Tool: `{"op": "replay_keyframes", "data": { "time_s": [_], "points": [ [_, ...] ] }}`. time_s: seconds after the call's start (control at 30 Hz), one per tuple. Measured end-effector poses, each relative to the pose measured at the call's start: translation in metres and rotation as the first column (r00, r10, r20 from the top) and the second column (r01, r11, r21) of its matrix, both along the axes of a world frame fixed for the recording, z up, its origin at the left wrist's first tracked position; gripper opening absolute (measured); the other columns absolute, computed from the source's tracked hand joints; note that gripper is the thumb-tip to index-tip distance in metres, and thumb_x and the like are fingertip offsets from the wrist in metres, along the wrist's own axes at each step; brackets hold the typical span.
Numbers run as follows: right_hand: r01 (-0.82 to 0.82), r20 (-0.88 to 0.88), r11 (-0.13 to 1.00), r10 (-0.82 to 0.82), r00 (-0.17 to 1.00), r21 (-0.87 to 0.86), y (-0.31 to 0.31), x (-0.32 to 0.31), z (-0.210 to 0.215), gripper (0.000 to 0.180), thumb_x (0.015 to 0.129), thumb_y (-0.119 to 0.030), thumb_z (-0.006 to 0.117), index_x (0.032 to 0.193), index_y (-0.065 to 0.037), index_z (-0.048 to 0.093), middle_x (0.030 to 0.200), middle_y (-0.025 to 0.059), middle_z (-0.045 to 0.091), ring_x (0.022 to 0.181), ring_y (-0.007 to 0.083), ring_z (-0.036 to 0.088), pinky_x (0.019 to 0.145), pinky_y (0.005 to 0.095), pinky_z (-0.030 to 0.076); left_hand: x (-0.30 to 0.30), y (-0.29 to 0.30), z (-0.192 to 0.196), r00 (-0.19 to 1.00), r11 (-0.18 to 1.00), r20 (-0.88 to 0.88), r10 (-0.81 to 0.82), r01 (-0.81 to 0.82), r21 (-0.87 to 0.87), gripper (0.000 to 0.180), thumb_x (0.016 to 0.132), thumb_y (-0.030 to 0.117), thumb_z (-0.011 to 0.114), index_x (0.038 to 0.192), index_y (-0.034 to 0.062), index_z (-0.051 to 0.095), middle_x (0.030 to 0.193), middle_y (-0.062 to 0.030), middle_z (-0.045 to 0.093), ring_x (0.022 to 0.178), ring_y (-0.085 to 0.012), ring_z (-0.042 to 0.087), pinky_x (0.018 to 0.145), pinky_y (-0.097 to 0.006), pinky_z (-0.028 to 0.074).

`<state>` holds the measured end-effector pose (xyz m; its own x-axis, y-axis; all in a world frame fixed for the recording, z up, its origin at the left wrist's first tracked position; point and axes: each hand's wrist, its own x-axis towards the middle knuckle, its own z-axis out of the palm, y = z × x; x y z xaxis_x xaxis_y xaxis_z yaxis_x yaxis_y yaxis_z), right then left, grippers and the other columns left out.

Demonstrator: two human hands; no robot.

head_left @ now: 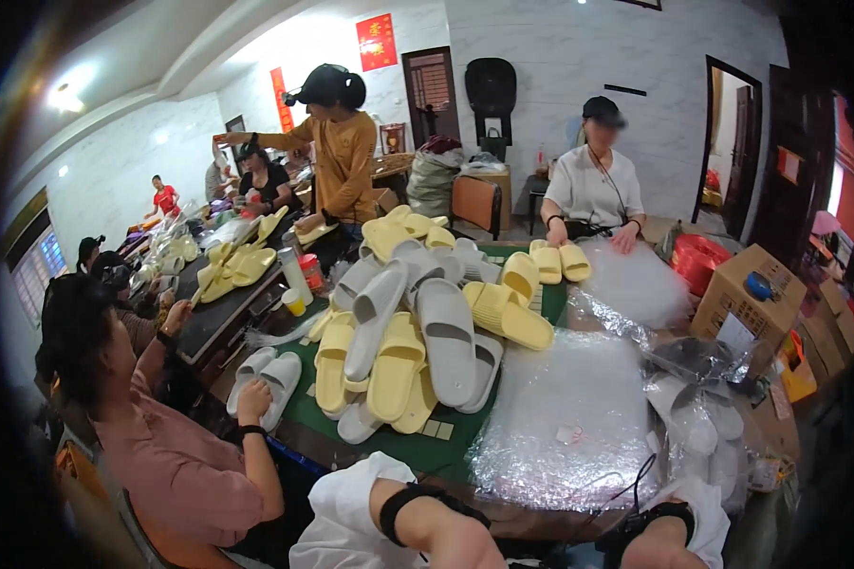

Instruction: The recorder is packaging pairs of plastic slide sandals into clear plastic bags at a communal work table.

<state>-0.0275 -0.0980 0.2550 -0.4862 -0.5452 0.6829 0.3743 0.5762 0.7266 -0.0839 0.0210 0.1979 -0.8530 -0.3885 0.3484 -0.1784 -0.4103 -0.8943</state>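
Note:
At the bottom edge, my left hand point(465, 545) shows only its wrist end below a black wristband and a white sleeve; its fingers are cut off. My right hand point(669, 552) is cropped the same way, beside a dark cord. Whether either one holds anything is out of sight. In front of them lies a stack of clear plastic bags point(565, 417) at the table's near edge. A heap of grey slippers point(446, 327) and yellow slippers point(396, 370) is piled to its left on the green table mat point(313, 412).
A co-worker in pink point(176, 446) sits at left, a hand at a grey slipper pair point(268, 379). Across the table, a person in white point(598, 180) touches more clear bags point(631, 280). An open carton point(750, 294) and wrapped slippers point(697, 422) stand at right.

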Motion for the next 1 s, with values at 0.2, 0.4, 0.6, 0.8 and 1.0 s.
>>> {"op": "replay_keyframes", "data": {
  "time_s": [0.2, 0.4, 0.6, 0.8, 1.0],
  "points": [
    [0.683, 0.34, 0.579, -0.596, 0.727, -0.446, -0.069, 0.032, -0.145, 0.046, 0.092, -0.036, 0.041, 0.129, -0.01, 0.043, 0.132, 0.0122, 0.041, 0.126, 0.0305, 0.033, 0.104, 0.044, 0.023, 0.025, 0.081, -0.053, 0.779, 0.84, -0.314, 0.543, -0.493, 0.228, 0.022, 0.085, 0.028, 0.055, 0.1, 0.018, 0.067, 0.096, -0.0026, 0.062, 0.086, -0.0165, 0.057, 0.076, -0.034, 0.046],
    [0.3, 0.393, -0.298, -0.856, 0.336, -0.906, -0.034, 0.033, -0.159, 0.046, 0.079, -0.022, 0.066, 0.12, -0.006, 0.052, 0.137, 0.0255, 0.032, 0.123, 0.0403, 0.037, 0.099, 0.0475, 0.033, 0.095, 0.199, -0.085, -0.089, 0.196, -0.925, -0.37, -0.981, 0.017, 0.058, 0.079, 0.033, 0.062, 0.133, 0.0184, 0.046, 0.136, -0.032, 0.031, 0.123, -0.0494, 0.032, 0.101, -0.055, 0.026],
    [-0.053, 0.457, -0.467, -0.879, 0.139, -0.883, -0.044, 0.036, -0.222, 0.054, 0.077, -0.018, 0.068, 0.125, -0.004, 0.049, 0.142, 0.0267, 0.025, 0.128, 0.0452, 0.029, 0.102, 0.0503, 0.03, 0.115, 0.272, -0.107, -0.322, 0.076, -0.827, -0.461, -0.943, 0.325, 0.067, 0.074, 0.048, 0.067, 0.135, 0.0333, 0.042, 0.139, -0.0328, 0.027, 0.123, -0.0503, 0.031, 0.102, -0.059, 0.021],
    [-0.065, 0.57, -0.582, -0.809, 0.141, -0.81, -0.045, 0.049, -0.255, 0.061, 0.078, -0.027, 0.067, 0.13, -0.005, 0.044, 0.139, 0.0284, 0.031, 0.127, 0.0466, 0.03, 0.103, 0.0515, 0.028, 0.132, 0.269, -0.073, -0.37, 0.106, -0.762, -0.532, -0.922, 0.374, 0.067, 0.069, 0.051, 0.069, 0.13, 0.0304, 0.05, 0.135, -0.0294, 0.034, 0.124, -0.0447, 0.032, 0.101, -0.053, 0.024],
    [-0.015, 0.69, -0.695, -0.717, 0.103, -0.719, -0.039, 0.048, -0.294, 0.075, 0.076, -0.037, 0.068, 0.136, -0.006, 0.036, 0.14, 0.03, 0.027, 0.131, 0.0478, 0.023, 0.105, 0.0565, 0.021, 0.161, 0.265, -0.08, -0.427, 0.056, -0.782, -0.454, -0.889, 0.454, 0.068, 0.067, 0.051, 0.071, 0.129, 0.0284, 0.052, 0.132, -0.0289, 0.035, 0.12, -0.0426, 0.034, 0.099, -0.05, 0.027]
  ]
}}
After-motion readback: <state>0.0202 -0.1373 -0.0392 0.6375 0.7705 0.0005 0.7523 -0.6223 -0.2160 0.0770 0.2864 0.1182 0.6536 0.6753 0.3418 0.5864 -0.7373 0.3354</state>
